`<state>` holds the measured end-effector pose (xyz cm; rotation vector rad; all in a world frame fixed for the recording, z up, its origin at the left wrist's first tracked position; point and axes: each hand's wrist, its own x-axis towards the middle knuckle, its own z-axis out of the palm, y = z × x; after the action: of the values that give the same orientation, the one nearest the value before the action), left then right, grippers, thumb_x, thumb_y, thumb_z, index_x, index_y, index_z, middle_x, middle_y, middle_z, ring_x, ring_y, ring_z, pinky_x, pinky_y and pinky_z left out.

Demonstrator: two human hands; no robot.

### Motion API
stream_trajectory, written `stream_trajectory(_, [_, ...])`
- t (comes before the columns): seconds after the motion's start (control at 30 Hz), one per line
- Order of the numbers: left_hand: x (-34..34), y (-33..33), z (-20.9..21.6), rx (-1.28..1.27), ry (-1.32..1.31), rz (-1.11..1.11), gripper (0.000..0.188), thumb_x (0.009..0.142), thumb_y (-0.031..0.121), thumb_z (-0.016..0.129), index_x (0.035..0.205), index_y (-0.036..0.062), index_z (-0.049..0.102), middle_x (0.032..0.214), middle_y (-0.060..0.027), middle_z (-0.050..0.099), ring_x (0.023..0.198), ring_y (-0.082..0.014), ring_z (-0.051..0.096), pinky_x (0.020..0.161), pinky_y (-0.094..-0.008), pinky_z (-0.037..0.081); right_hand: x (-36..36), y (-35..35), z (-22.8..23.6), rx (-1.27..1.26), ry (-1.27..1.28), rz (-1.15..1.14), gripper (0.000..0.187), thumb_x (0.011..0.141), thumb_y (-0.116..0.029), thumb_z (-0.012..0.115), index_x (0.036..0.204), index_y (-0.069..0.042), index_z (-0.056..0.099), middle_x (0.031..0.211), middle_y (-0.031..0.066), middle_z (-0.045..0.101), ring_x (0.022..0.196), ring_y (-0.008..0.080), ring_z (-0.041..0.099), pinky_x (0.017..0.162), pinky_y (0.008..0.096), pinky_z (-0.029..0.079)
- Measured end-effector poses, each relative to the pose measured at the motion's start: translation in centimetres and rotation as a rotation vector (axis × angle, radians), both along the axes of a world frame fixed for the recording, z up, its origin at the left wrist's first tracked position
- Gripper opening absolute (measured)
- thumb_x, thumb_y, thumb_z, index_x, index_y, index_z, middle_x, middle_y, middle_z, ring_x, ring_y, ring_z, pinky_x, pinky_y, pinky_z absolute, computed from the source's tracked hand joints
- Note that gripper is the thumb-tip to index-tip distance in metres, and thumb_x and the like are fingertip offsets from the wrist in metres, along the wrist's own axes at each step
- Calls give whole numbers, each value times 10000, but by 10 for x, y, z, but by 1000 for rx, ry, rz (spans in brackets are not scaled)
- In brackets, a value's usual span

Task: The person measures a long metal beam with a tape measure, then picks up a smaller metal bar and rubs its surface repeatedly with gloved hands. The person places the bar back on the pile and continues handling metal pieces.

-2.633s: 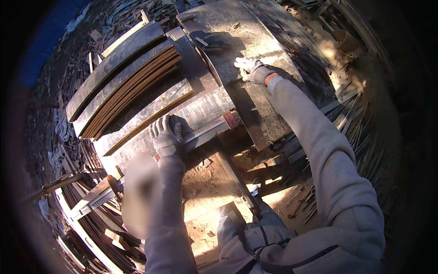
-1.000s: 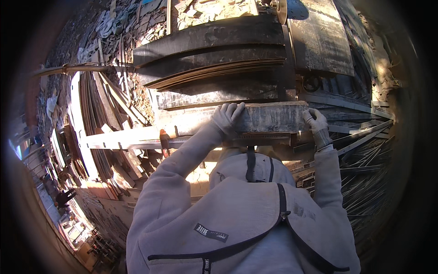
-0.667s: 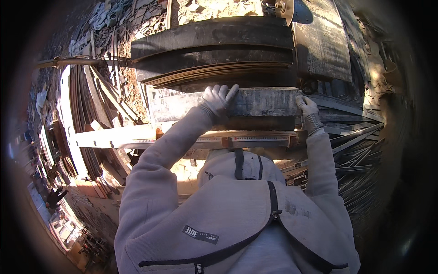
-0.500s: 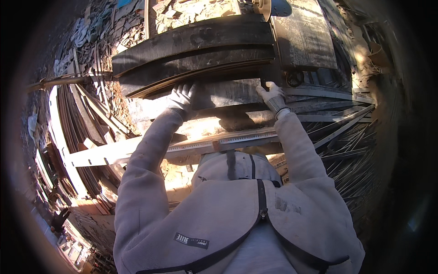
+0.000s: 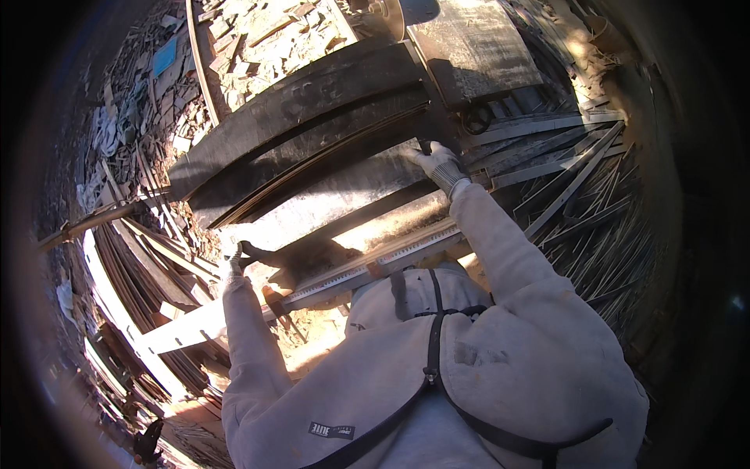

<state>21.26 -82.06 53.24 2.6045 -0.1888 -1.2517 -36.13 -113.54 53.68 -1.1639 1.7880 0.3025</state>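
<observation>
- Jacket [image 5: 531, 344]: light-coloured, with dark zip edging; fills the near area. Its sleeves reach toward the two ends of the grey board.
- Ruler [image 5: 402, 253]: runs along the near edge of the desk [image 5: 402, 223], marked face up.
- Beam [image 5: 183, 330]: pale and straight; projects past the near left corner of the desk, passing behind the left sleeve.
- Left hand [image 5: 235, 263]: gloved, at the left end of the grey board. Whether the fingers are clamped or apart cannot be told.
- Right hand [image 5: 439, 164]: gloved, at the opposite end; fingers clamped on the board's right end.
- Grey board [image 5: 336, 195]: long and narrow, located between the ruler and the stack, roughly parallel to the desk's near edge. A strip of sunlit desk shows on its near side. Whether the board lies flat or is slightly raised cannot be told.
- Stack [image 5: 312, 143]: thin dark boards with brown edges, just beyond the grey board.
- Dark board [image 5: 297, 100]: broad, beyond the stack, toward the far edge of the desk.
- Metal strips [image 5: 558, 160]: long, fanned out past the right edge of the desk.
- Wheel [image 5: 476, 119]: dark and round, near the strips.
- Sheet [image 5: 480, 51]: large, partly sunlit, beyond the wheel.
- Wood scraps [image 5: 269, 47]: heaped beyond the far edge.
</observation>
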Motion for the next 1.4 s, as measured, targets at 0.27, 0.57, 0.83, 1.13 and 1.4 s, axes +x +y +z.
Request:
stream_trajectory(0.27, [-139,-54,-12,-350,310,169,741,910,473,833,1433,-10,631,1399,-175,678,1356,-283,575,1144,-413,436,-161,23,0,-112,-343,-349,665,883,-536,851,1323,-53,729,1283,91,743,1231,214,647,1075,358,484])
stream_trajectory(0.57, [-301,-95,-11,-238,775,212,759,946,544,731,1471,13,595,1460,-176,634,1389,-317,547,1183,-468,394,-245,40,44,-119,-376,-575,747,821,-551,915,1328,-51,690,1214,82,731,1100,207,670,985,372,528])
stream_trajectory(0.83, [-409,-141,29,-235,919,-45,783,979,607,640,1505,33,563,1514,-177,595,1418,-347,522,1217,-517,356,-375,239,200,-497,-435,-824,892,768,-519,966,1416,-32,592,1272,105,685,1187,241,656,1046,380,516])
stream_trajectory(1.13, [-683,-116,99,-372,1060,-344,816,1015,678,538,1543,55,527,1575,-178,551,1450,-381,495,1256,-573,314,-552,644,303,-1111,-570,-1125,998,758,-386,995,1534,-16,488,1434,122,623,1356,231,578,1130,411,486])
stream_trajectory(1.4, [-966,-40,102,-33,1463,-668,628,947,579,651,1231,24,726,1254,-150,741,1196,-369,660,1108,-574,483,-595,872,368,-1240,-258,-1491,991,788,-304,974,1582,-30,447,1411,79,633,1304,197,577,1106,377,474])
